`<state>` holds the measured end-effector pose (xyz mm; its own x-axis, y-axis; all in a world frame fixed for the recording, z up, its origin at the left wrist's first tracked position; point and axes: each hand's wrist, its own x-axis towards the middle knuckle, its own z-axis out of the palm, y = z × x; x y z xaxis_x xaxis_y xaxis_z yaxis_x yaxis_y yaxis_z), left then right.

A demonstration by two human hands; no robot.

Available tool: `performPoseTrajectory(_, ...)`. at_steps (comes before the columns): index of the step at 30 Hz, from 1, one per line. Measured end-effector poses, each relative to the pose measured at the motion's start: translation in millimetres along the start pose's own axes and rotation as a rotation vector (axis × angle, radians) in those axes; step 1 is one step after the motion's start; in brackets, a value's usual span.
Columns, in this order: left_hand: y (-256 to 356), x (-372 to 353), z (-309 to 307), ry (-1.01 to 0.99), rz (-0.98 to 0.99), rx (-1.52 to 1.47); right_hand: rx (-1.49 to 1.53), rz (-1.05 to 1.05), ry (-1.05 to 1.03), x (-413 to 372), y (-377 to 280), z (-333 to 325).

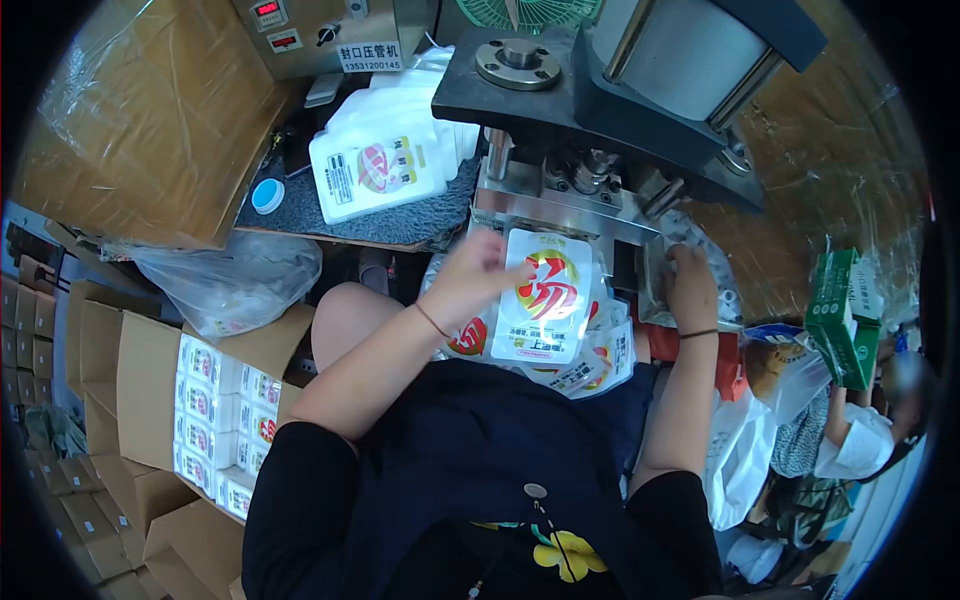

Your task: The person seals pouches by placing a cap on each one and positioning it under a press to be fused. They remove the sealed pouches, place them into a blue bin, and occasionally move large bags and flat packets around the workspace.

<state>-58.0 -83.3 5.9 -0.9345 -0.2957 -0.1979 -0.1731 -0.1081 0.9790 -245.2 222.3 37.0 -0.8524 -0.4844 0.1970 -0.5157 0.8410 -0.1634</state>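
My left hand [472,275], a little blurred, is closed on the left edge of a white printed pouch [545,325], with the thumb over its front. The pouch has a red and yellow round design and stands over my lap. Under and around it lie several more printed pouches [612,355]. My right hand [692,290] is at a metal bin [655,285] beside the press, its fingers bent down among small whitish pieces [722,280]. What those fingertips hold is hidden. Just ahead of both hands is the press [560,210] with its metal jaw.
A stack of white pouches [385,165] lies on a grey cloth-covered table beside a blue-lidded jar [268,196]. A control box [330,35] stands behind. Packed pouches fill a carton [145,390] at left. A green box [842,320] and another person [855,440] are at right.
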Motion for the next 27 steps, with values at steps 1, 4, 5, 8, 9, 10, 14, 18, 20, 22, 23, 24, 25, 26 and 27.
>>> performPoseTrajectory(1, 2, 2, -14, 0.164, 0.138, 0.266, 0.032, -0.052, 0.054, 0, 6, 3)
performPoseTrajectory(4, 19, 14, -79, 0.627, 0.672, 1.09, 0.125, -0.174, 0.198, -7, 16, 8)
performPoseTrajectory(5, 21, 13, -96, 0.63, 0.608, 1.404, 0.151, -0.201, 0.239, -8, 12, 3)
performPoseTrajectory(8, -9, -13, -105, 0.339, 0.702, 1.48, 0.25, -0.191, 0.325, -17, -8, -19)
performPoseTrajectory(9, -19, -19, -105, 0.261, 0.717, 1.449, 0.284, -0.163, 0.344, -22, -18, -23)
performPoseTrajectory(10, -23, -27, -102, 0.323, 0.678, 1.271, 0.299, -0.198, 0.335, -26, -27, -24)
performPoseTrajectory(14, -12, -51, -79, 0.228, 0.438, 0.59, 0.433, -0.391, 0.195, -40, -75, -19)
performPoseTrajectory(18, -3, -56, -33, 0.05, 0.279, 0.381, 0.782, -0.431, 0.033, -40, -122, -36)
performPoseTrajectory(20, -5, -55, -18, -0.046, 0.199, 0.396, 1.014, -0.209, 0.003, -40, -133, -39)
performPoseTrajectory(22, -3, -58, 4, -0.108, 0.136, 0.221, 0.864, -0.408, 0.077, -33, -134, -36)
performPoseTrajectory(23, -2, -61, 11, -0.143, 0.102, 0.139, 0.788, -0.5, 0.117, -31, -134, -35)
performPoseTrajectory(24, -6, -61, 14, -0.207, 0.047, 0.05, 0.706, -0.527, 0.096, -30, -128, -39)
performPoseTrajectory(25, -9, -60, 17, -0.278, -0.045, -0.018, 0.699, -0.567, 0.037, -27, -120, -41)
performPoseTrajectory(26, -10, -62, 22, -0.341, -0.091, -0.122, 0.691, -0.607, -0.031, -26, -112, -43)
performPoseTrajectory(27, -10, -63, 28, -0.404, -0.139, -0.23, 0.681, -0.647, -0.103, -27, -106, -45)
